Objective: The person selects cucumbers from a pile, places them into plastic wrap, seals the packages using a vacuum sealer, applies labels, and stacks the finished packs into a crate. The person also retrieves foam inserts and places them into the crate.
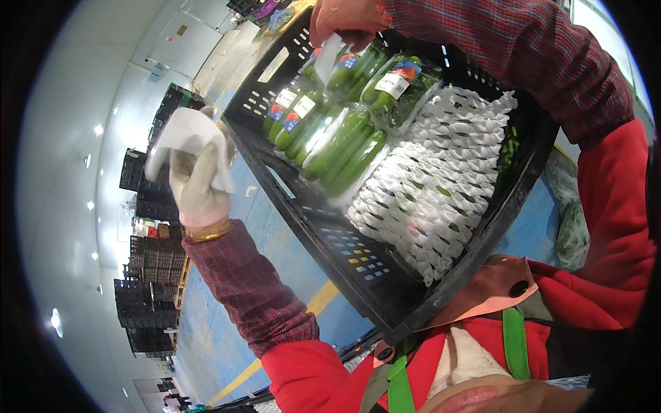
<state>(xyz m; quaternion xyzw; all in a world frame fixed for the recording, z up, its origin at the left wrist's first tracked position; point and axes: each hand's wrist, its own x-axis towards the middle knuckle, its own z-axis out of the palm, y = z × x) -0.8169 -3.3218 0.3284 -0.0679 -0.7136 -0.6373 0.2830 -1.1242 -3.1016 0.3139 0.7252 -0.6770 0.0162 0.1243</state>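
Note:
My left hand [199, 180], in a pale glove, is left of a black plastic crate [304, 227] and grips a curved white sheet [181, 129], blurred. At the crate's far end, my right hand [343, 23], in an orange-pink glove, holds a white strip [327, 59] over packed green vegetables. Clear-wrapped packs of cucumber-like vegetables [346, 149] lie in the crate; several bear white and blue-orange labels. White foam netting [434, 180] covers green produce at the near right side. The right fingertips are partly hidden.
Stacks of black crates [144, 304] stand on wooden pallets along the left side. The blue floor [206, 320] has a yellow line. A clear plastic bag with greens [570, 227] is at the right, beyond the crate. More goods lie at the top.

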